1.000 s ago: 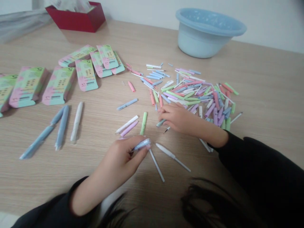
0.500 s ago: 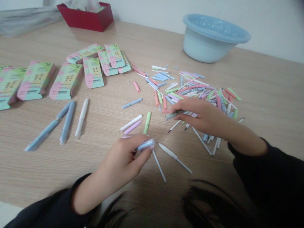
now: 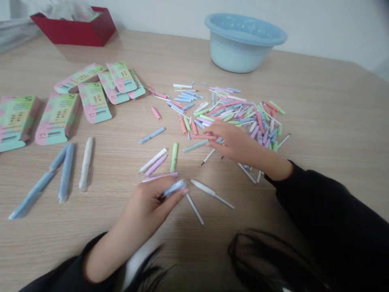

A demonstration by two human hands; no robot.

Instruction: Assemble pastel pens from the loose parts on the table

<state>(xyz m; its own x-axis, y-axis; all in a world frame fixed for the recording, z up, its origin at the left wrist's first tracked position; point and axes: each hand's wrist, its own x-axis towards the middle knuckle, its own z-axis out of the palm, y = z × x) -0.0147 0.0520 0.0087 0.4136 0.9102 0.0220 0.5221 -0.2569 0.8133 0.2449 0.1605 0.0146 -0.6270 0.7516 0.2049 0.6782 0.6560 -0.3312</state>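
Note:
My left hand [image 3: 150,205] rests on the wooden table [image 3: 319,121] with its fingers pinched round a light blue pen piece [image 3: 174,187]. A lilac pen piece [image 3: 160,176] lies just beyond it. My right hand [image 3: 234,142] lies on the near edge of a heap of pastel pen parts [image 3: 240,113], fingers curled over a pink piece [image 3: 199,137] and a grey-green piece [image 3: 195,146]. Whether it grips them I cannot tell. White refills [image 3: 211,193] lie between my hands.
Pastel cardboard packs [image 3: 91,95] lie at the left. Nearer sit two blue assembled pens [image 3: 65,170] and a white one [image 3: 85,163]. A light blue basin [image 3: 241,42] stands at the back, a red box [image 3: 74,30] at the far left corner. Dark hair hangs at the bottom.
My right hand has moved along the edge of the heap, to the right and back left, and a grey-green piece now lies under its fingertips. My left hand has kept the blue piece.

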